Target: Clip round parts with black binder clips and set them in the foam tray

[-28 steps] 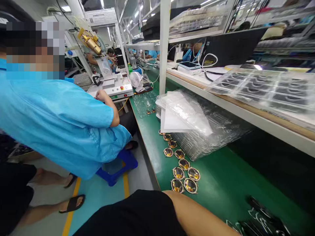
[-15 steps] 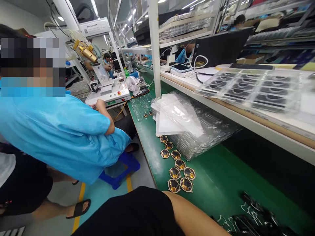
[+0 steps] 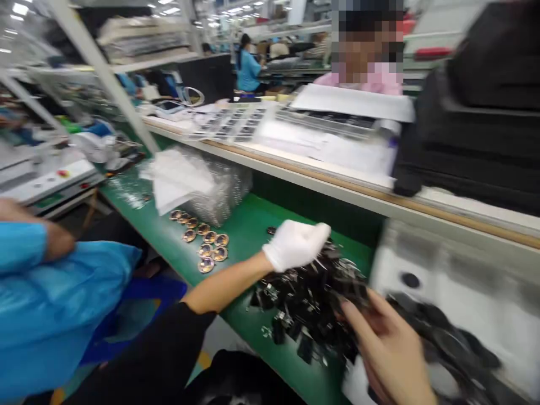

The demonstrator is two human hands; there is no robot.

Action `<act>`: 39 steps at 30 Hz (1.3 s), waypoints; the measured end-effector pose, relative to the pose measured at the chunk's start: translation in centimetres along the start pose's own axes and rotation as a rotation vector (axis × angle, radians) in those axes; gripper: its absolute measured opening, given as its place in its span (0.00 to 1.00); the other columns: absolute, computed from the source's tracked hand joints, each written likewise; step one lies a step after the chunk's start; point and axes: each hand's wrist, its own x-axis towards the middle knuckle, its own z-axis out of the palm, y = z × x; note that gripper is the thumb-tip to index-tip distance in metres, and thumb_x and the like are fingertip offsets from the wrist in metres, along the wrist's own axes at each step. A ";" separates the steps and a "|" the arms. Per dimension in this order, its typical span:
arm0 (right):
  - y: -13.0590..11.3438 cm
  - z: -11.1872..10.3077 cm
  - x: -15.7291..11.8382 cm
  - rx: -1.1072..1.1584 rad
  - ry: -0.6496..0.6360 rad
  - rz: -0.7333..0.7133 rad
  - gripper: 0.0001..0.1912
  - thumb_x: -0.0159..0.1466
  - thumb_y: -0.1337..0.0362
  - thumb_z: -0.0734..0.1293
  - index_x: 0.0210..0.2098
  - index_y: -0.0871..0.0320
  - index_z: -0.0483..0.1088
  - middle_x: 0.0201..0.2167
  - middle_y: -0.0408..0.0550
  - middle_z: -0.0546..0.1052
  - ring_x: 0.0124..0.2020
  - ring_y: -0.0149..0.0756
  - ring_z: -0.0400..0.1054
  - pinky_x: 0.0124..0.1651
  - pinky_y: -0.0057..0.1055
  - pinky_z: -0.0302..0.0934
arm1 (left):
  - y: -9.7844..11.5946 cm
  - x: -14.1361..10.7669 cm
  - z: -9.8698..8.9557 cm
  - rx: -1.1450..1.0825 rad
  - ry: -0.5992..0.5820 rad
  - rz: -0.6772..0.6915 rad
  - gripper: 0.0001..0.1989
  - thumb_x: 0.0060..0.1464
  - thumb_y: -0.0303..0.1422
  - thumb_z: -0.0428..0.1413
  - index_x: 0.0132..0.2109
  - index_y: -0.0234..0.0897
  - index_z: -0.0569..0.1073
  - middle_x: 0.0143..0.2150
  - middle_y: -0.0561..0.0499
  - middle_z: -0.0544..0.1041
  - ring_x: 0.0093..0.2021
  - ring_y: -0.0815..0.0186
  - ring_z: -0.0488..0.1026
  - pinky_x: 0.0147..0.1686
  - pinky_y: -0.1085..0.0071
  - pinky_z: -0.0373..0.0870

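Observation:
My left hand (image 3: 295,244), in a white glove, is over the far side of a heap of black binder clips (image 3: 295,298) with silver wire handles. Its fingers are curled in; what they hold, if anything, is hidden. At the heap's right side is my bare right hand (image 3: 386,343), thumb and fingers closing around something dark that blur keeps me from making out. Several round gold-rimmed watch cases (image 3: 206,250) with dark faces lie in a group on the green table (image 3: 248,225), left of my gloved hand.
Clear plastic trays (image 3: 223,191) under white sheets (image 3: 177,180) stand behind the watch cases. On the right, a white tray (image 3: 383,247) holds dark round discs (image 3: 442,326). A shelf edge (image 3: 295,174) runs above the table. A co-worker in blue (image 3: 50,304) sits at left.
The view has swung right and down to the clip heap. Both my hands now show over it; only my left arm, without its hand, was visible before.

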 end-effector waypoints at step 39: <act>-0.4 -2.0 -2.4 0.068 0.168 -0.515 0.16 0.60 0.70 0.77 0.45 0.55 0.71 0.44 0.50 0.81 0.46 0.40 0.78 0.47 0.38 0.76 | 5.4 -1.0 -1.6 -0.514 -1.051 -0.405 0.28 0.65 0.53 0.50 0.28 0.34 0.74 0.22 0.47 0.77 0.19 0.70 0.70 0.22 0.73 0.62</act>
